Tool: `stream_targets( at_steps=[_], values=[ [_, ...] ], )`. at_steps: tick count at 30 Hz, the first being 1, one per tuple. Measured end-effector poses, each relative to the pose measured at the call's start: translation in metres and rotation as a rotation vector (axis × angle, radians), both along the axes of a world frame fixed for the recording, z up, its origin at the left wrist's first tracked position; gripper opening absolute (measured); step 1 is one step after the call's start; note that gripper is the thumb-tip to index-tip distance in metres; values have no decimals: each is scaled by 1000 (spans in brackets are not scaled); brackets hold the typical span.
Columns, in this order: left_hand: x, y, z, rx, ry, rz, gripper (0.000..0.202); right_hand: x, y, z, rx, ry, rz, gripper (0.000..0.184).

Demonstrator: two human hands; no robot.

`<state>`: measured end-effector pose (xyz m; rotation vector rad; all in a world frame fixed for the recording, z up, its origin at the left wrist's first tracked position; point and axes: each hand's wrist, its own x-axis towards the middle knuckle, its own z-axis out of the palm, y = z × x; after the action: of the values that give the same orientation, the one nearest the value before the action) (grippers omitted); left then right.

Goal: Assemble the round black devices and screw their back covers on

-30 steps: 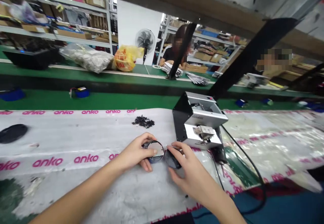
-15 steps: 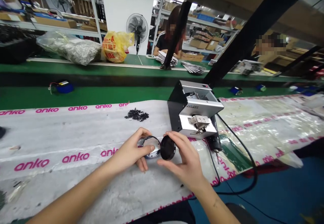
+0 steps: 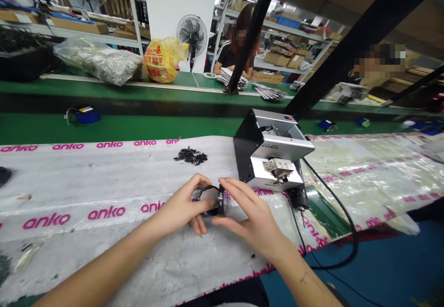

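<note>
My left hand is closed around a round, dark-rimmed part with a shiny silvery face, the thumb lying across that face. Between the fingers and thumb of my right hand is a round black cover, turned nearly edge-on. The cover stands against the right side of the silvery part and hides some of it. Both hands are over the covered bench, in front of a pile of small black pieces and to the left of a silver and black machine.
Printed plastic sheeting covers the bench. A black cable loops at the machine's right. Blue parts lie on the green strip behind. A yellow bag and a clear bag rest on the raised ledge. Two people sit beyond.
The black cover has turned from facing the camera to nearly edge-on and moved left against the silvery part. My left hand keeps its hold. The whole view has shifted slightly.
</note>
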<state>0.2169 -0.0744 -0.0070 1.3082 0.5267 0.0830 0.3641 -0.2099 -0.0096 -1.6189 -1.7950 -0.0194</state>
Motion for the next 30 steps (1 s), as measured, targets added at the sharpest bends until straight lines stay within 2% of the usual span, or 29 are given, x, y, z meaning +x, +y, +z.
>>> stream_targets(
  at_steps=[2, 5, 7, 10, 14, 20, 26, 30],
  values=[
    [-3, 4, 0, -40, -26, -41, 31, 0, 7, 6, -74, 16, 56, 70],
    [-8, 17, -3, -213, -92, -148, 34, 3, 15, 8, -136, 76, 129, 74],
    [-11, 27, -8, -348, -154, -212, 38, 5, 18, 7, -168, 120, 161, 77],
    [-15, 38, -16, -452, -194, -265, 39, 7, 19, 7, -207, 159, 177, 76],
    [-14, 40, -22, -499, -204, -255, 36, 5, 20, 11, -244, 156, 157, 72],
    [-15, 39, -18, -501, -210, -241, 34, 4, 20, 12, -276, 88, 77, 66],
    [-15, 41, -18, -535, -190, -254, 33, 9, 22, 9, -239, 55, 174, 66],
    [-15, 41, -16, -529, -169, -237, 35, 8, 24, 11, -246, 60, 148, 65]
  ],
)
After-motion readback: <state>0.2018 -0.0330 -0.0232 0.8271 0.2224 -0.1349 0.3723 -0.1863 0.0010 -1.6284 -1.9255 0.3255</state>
